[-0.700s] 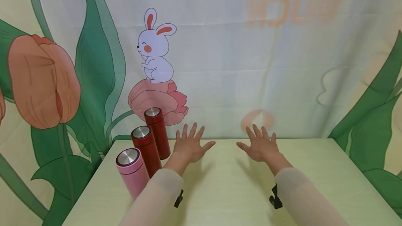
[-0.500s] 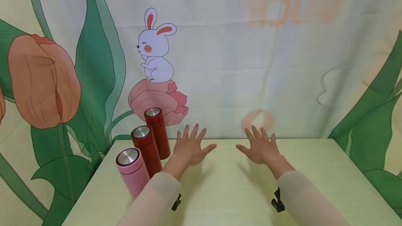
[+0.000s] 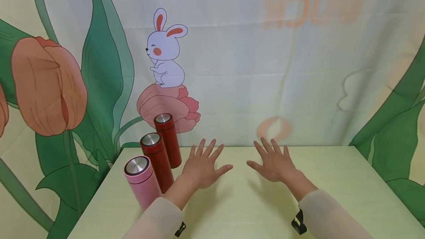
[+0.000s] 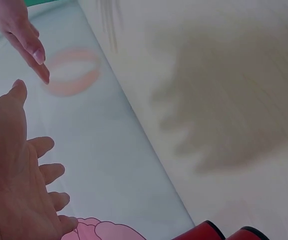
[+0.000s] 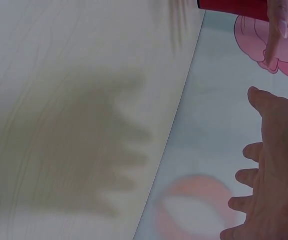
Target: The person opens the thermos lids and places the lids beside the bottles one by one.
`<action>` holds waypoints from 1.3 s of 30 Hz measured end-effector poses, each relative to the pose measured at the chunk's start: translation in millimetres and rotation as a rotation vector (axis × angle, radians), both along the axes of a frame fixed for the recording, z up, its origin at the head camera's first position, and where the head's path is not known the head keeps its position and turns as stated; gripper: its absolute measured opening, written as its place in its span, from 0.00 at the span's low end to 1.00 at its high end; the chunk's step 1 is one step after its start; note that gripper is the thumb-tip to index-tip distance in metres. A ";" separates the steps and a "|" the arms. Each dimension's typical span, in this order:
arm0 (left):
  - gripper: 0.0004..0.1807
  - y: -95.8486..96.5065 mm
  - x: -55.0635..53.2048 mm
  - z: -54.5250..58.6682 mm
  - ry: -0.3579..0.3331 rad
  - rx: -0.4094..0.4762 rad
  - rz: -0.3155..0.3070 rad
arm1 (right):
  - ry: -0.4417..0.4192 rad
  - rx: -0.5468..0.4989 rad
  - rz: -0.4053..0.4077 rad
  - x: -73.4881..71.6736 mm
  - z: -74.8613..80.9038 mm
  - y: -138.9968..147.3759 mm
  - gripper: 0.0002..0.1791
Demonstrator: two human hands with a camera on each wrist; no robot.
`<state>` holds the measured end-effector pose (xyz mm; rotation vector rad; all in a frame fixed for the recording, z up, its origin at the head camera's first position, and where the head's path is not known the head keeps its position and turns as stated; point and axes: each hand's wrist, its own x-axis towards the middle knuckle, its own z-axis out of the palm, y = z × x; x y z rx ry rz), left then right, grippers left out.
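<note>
My left hand [image 3: 203, 168] hovers over the table with fingers spread and straight, palm down, holding nothing. Just to its left stand three upright thermos flasks in a row: a pink flask [image 3: 143, 183] in front, a red flask [image 3: 158, 165] in the middle and a darker red flask [image 3: 168, 141] at the back. All have silver lid tops. My right hand [image 3: 274, 163] is also spread above the table, across a gap from the left. Its palm side [image 5: 278, 165] shows in the right wrist view, with nothing in it. My left sleeve overlaps the pink flask's lower part.
The pale green-yellow table [image 3: 342, 180] ends at a straight back edge against a hanging cloth [image 3: 232, 65] printed with tulips and a rabbit. Both hands cast soft shadows on the tabletop. A black clip [image 3: 299, 222] sits by the right cuff, with another [image 3: 180, 229] by the left.
Both hands have drawn down and back towards me a little, still spread. The flasks have stayed standing where they were; the whole view has shifted very slightly.
</note>
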<state>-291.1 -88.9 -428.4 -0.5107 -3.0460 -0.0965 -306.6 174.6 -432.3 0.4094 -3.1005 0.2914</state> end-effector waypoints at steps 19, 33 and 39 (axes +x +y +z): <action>0.44 -26.1 43.5 -12.6 -0.008 0.081 -0.083 | 0.076 -0.015 0.077 29.4 -12.1 -1.5 0.44; 0.43 -44.8 70.4 -19.1 -0.067 0.146 -0.131 | 0.067 -0.064 0.130 45.8 -14.3 -12.2 0.43; 0.43 -52.6 78.2 -17.8 -0.119 0.156 -0.148 | 0.067 -0.068 0.154 54.6 -13.9 -19.5 0.43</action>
